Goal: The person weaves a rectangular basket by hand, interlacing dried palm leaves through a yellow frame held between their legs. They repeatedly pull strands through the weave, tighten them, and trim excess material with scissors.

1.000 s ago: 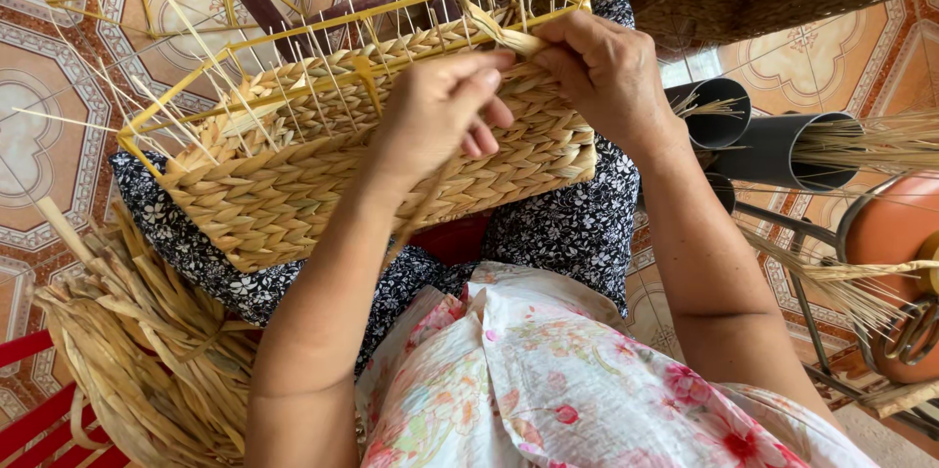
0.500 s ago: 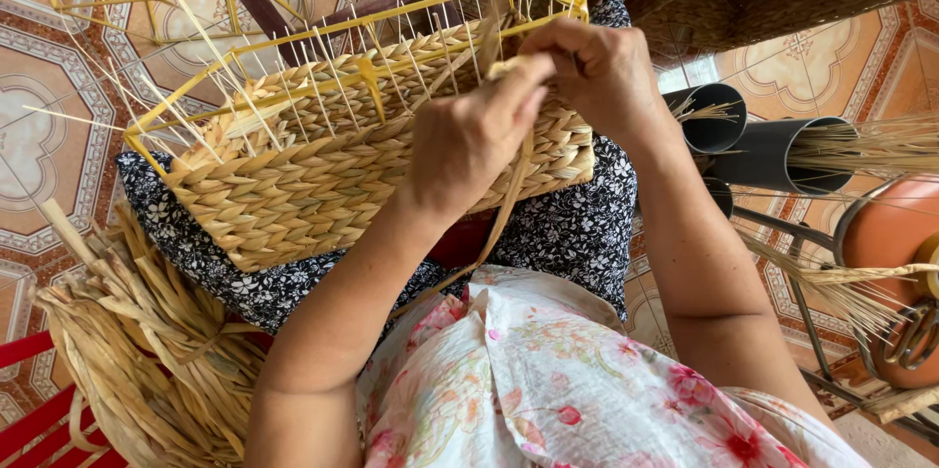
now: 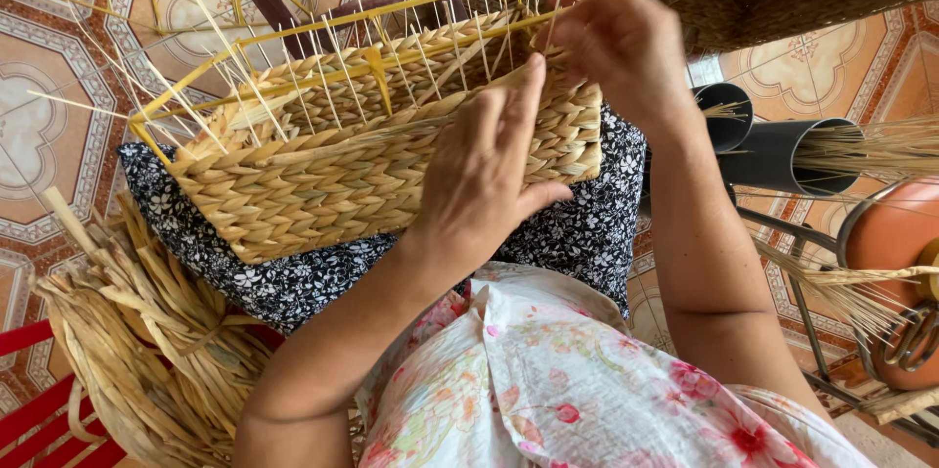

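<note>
Left hand (image 3: 484, 179) presses the tan woven basket (image 3: 323, 175), grip loose; right hand (image 3: 616, 38) pinches a straw strand (image 3: 553, 13).

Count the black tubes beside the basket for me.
2, side by side right of the basket: the near tube behind the right forearm, the far tube holding straw. Others may be hidden.

A home weaving spot; patterned floor tiles (image 3: 39, 126), straw bundles (image 3: 137, 351), half-woven basket (image 3: 323, 165) on a lap.
</note>
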